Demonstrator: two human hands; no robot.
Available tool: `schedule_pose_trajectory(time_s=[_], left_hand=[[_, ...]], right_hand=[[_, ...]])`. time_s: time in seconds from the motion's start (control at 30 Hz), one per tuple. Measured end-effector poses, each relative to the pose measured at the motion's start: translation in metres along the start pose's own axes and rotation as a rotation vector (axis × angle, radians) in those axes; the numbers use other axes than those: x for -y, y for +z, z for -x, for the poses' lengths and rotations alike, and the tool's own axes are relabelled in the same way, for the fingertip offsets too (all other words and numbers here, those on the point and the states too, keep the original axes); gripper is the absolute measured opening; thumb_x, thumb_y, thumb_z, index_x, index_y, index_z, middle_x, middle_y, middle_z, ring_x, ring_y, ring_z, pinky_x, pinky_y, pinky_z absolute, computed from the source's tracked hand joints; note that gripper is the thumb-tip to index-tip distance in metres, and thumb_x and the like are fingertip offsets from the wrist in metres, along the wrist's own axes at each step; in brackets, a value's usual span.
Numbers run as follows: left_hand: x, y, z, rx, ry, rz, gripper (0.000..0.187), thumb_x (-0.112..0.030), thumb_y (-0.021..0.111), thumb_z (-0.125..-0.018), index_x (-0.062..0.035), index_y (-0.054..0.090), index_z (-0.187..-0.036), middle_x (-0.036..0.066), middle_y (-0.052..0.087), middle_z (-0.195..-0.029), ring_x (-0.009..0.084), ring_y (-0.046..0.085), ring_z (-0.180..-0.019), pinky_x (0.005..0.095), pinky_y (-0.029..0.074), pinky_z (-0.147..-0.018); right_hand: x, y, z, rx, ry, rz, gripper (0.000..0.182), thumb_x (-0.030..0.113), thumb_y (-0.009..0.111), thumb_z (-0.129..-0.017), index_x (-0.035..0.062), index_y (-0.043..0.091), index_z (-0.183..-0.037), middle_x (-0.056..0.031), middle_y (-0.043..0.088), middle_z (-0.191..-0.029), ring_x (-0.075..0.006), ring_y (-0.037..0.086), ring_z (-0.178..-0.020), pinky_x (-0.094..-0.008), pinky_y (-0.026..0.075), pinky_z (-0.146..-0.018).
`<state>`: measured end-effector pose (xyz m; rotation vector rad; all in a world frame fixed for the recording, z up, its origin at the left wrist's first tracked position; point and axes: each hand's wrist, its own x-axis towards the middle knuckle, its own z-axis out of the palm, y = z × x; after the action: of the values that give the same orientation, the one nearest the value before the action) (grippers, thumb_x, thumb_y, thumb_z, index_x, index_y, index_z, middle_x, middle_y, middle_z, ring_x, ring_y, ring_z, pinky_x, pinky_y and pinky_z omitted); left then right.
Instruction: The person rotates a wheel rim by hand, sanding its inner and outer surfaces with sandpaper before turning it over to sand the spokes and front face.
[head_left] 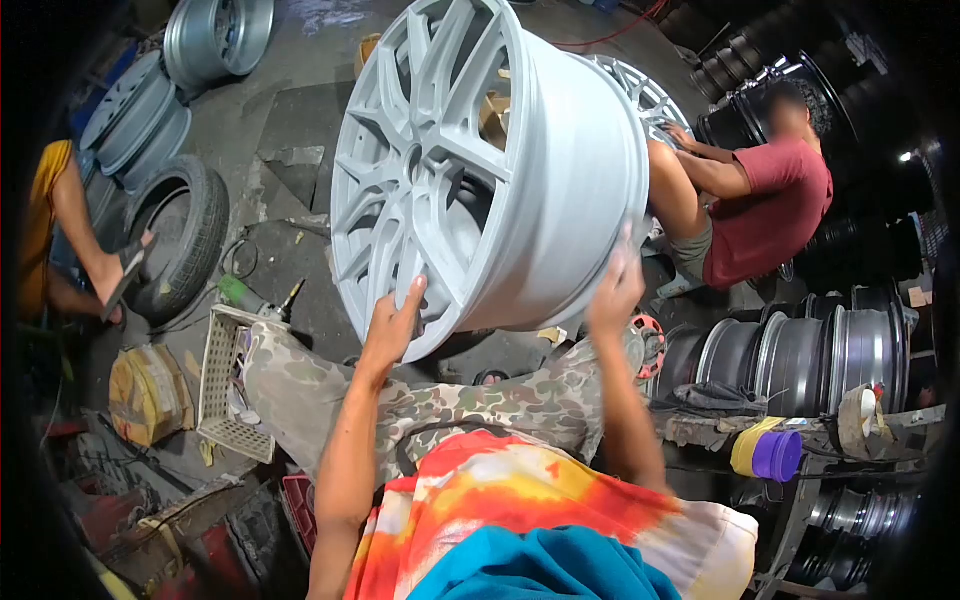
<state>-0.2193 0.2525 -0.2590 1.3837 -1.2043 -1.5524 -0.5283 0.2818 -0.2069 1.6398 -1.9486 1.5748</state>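
A large pale grey alloy wheel rim (560, 170) stands tilted in front of me, its spoked face turned to the left. My left hand (393, 328) grips the lower front lip, one finger laid up against the spokes and the others out of sight behind the edge. At the lower back edge of the barrel is my right hand (617, 295), smeared by motion. Its fingers are too blurred to show whether they hold anything. My legs in camouflage trousers (300, 375) are below the rim.
A person (765, 190) in a dark red shirt sits at the right, hands at another spoked rim (640, 90). Another person's leg (85, 230) is by a tyre (185, 240) at the left. Nearby are a plastic basket (215, 375), a green power tool (240, 295) and several stacked rims (790, 360).
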Motion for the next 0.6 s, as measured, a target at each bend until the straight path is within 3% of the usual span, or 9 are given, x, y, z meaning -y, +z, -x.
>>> schedule_pose_trajectory(time_s=[0.1,0.17,0.2,0.27,0.3,0.37,0.4,0.53,0.6], left_hand=[[-0.009,-0.002,0.004,-0.026,-0.038,-0.048,0.058,-0.054,0.058,-0.098,0.0011,0.066,-0.080,-0.001,0.054,-0.065,0.0115,0.050,-0.060,0.0298,0.040,-0.056],[0.006,-0.008,-0.003,-0.042,0.178,-0.146,0.057,-0.052,0.059,-0.098,0.0032,0.066,-0.084,0.002,0.053,-0.063,0.0146,0.053,-0.062,0.0316,0.042,-0.060],[-0.001,-0.016,-0.003,-0.045,0.109,-0.326,0.050,-0.045,0.060,-0.099,0.0040,0.067,-0.092,0.007,0.057,-0.067,0.0176,0.056,-0.066,0.0326,0.045,-0.065],[-0.002,-0.019,0.001,-0.171,0.260,-0.320,0.045,-0.041,0.061,-0.099,0.0032,0.068,-0.093,0.009,0.060,-0.072,0.0179,0.057,-0.069,0.0323,0.046,-0.067],[-0.003,-0.022,0.003,-0.302,0.413,-0.300,0.040,-0.037,0.061,-0.099,0.0024,0.069,-0.095,0.011,0.063,-0.076,0.0182,0.058,-0.071,0.0321,0.047,-0.069],[-0.025,-0.031,0.023,-0.405,0.474,-0.316,0.032,-0.028,0.062,-0.099,0.0023,0.069,-0.096,0.011,0.067,-0.085,0.0173,0.058,-0.072,0.0316,0.047,-0.070],[-0.029,-0.037,0.033,-0.393,0.474,-0.265,0.030,-0.026,0.062,-0.099,0.0026,0.069,-0.095,0.009,0.067,-0.084,0.0154,0.058,-0.072,0.0302,0.046,-0.069],[-0.034,-0.050,0.083,-0.173,0.312,-0.101,0.029,-0.022,0.057,-0.103,0.0011,0.066,-0.088,0.000,0.062,-0.077,0.0048,0.053,-0.073,0.0226,0.043,-0.067],[-0.028,-0.045,0.102,-0.078,0.283,-0.147,0.024,-0.019,0.061,-0.100,0.0003,0.067,-0.087,-0.001,0.061,-0.074,0.0045,0.054,-0.070,0.0227,0.044,-0.064]], right_hand=[[0.004,0.011,0.142,0.050,0.218,0.097,0.043,0.015,0.046,-0.103,-0.0069,0.051,-0.140,-0.0290,0.064,-0.120,-0.0379,0.065,-0.101,-0.0461,0.047,-0.089],[0.029,0.014,0.198,0.275,0.508,0.104,0.038,0.017,0.049,-0.101,-0.0053,0.061,-0.129,-0.0320,0.063,-0.118,-0.0429,0.064,-0.096,-0.0483,0.047,-0.089],[0.014,0.014,0.217,0.276,0.513,0.095,0.038,0.017,0.049,-0.101,-0.0053,0.061,-0.129,-0.0320,0.063,-0.118,-0.0429,0.064,-0.096,-0.0483,0.047,-0.089],[-0.032,0.019,0.251,0.800,0.419,0.363,0.031,0.021,0.053,-0.098,-0.0010,0.069,-0.114,-0.0347,0.061,-0.117,-0.0469,0.062,-0.092,-0.0506,0.048,-0.088],[-0.036,0.018,0.245,0.802,0.407,0.350,0.031,0.021,0.053,-0.098,-0.0010,0.069,-0.114,-0.0347,0.061,-0.117,-0.0469,0.062,-0.092,-0.0506,0.048,-0.088],[-0.037,0.019,0.224,0.639,0.081,0.144,0.027,0.023,0.055,-0.097,0.0023,0.072,-0.102,-0.0329,0.063,-0.109,-0.0479,0.060,-0.088,-0.0519,0.047,-0.085],[-0.003,0.006,0.197,0.806,0.233,0.123,0.028,0.024,0.055,-0.099,0.0007,0.069,-0.099,-0.0273,0.063,-0.093,-0.0441,0.060,-0.084,-0.0484,0.048,-0.080],[0.037,-0.016,0.168,0.962,0.350,-0.183,0.032,0.026,0.053,-0.101,-0.0016,0.066,-0.091,-0.0208,0.058,-0.081,-0.0369,0.062,-0.082,-0.0447,0.048,-0.076],[0.042,-0.021,0.164,0.719,0.967,-0.682,0.030,0.028,0.051,-0.103,-0.0002,0.063,-0.102,-0.0151,0.064,-0.087,-0.0264,0.066,-0.076,-0.0366,0.051,-0.067]])
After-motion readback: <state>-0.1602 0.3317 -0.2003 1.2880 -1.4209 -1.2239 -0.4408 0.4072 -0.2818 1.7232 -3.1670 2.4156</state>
